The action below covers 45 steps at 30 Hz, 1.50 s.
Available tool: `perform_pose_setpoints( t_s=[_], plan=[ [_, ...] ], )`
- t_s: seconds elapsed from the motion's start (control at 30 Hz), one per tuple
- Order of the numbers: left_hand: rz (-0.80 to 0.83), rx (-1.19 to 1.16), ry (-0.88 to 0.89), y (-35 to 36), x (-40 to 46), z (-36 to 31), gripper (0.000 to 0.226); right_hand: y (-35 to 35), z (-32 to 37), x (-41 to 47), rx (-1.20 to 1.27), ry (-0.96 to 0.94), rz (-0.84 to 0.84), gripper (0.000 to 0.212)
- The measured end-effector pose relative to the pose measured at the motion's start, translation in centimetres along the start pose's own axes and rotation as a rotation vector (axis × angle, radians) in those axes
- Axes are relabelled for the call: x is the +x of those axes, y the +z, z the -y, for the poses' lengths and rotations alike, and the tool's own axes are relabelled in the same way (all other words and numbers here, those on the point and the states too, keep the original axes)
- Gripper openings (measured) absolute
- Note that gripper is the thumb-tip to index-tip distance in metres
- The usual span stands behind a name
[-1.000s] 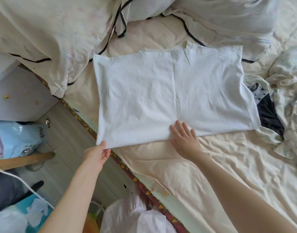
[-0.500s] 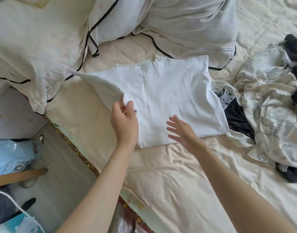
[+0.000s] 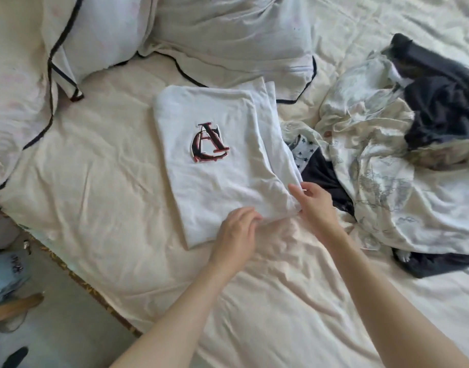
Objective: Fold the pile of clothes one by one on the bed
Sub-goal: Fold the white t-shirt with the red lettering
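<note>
1 white T-shirt folded, logo up, on bed | left hand at near edge, fingers curled onto hem, grip unclear | right hand at near-right corner, thumb and fingers loosely pinching fabric | 1 unfolded clothes pile right | 2 pillows behind

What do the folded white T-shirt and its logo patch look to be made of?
White T-shirt: looks like soft matte cotton knit, with fine creases and limp layered edges; the exact fibre cannot be told. Logo patch: seems an embroidered or printed appliqué in dark red and black, with a raised pale outline; which of the two cannot be told.
</note>
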<state>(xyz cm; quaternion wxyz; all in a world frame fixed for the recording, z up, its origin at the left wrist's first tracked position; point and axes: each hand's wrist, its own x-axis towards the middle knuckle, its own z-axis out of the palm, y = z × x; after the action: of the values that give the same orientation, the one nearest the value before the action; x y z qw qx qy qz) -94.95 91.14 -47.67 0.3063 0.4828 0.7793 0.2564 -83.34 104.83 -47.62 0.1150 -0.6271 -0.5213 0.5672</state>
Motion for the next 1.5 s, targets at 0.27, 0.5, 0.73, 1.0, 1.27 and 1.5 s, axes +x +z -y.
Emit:
perform_pose_setpoints(
  t_s=[0.27, 0.5, 0.73, 1.0, 1.27, 1.5],
  plan=[
    [-0.342, -0.267, -0.722, -3.5, -1.8, 8.0, 0.037, -0.2, 1.5, 0.6, -0.392, -0.057, 0.133, 0.021],
    [-0.170, -0.590, -0.872, -3.7, -2.1, 9.4, 0.007, -2.1, 0.8, 1.2, -0.313, -0.006, 0.058, 0.030],
    [-0.056, -0.724, -0.910, -4.6, -2.7, 10.2, 0.012, -1.7, -0.4, 1.3, -0.198, 0.133, 0.096, 0.014],
    [-0.068, -0.944, -0.882, -8.0, -4.5, 8.8, 0.007, -1.1, -0.2, -1.6, -0.211, -0.010, -0.016, 0.027],
    [0.122, -0.917, -1.063, -10.5, -14.0, 11.7, 0.013, 0.1, -8.6, -10.7, 0.084, 0.381, 0.164, 0.008],
    [0.153, -0.952, -1.236, -7.2, -22.0, 13.0, 0.013, 0.2, -13.9, -17.2, 0.115, 0.548, 0.246, 0.012]
  ],
)
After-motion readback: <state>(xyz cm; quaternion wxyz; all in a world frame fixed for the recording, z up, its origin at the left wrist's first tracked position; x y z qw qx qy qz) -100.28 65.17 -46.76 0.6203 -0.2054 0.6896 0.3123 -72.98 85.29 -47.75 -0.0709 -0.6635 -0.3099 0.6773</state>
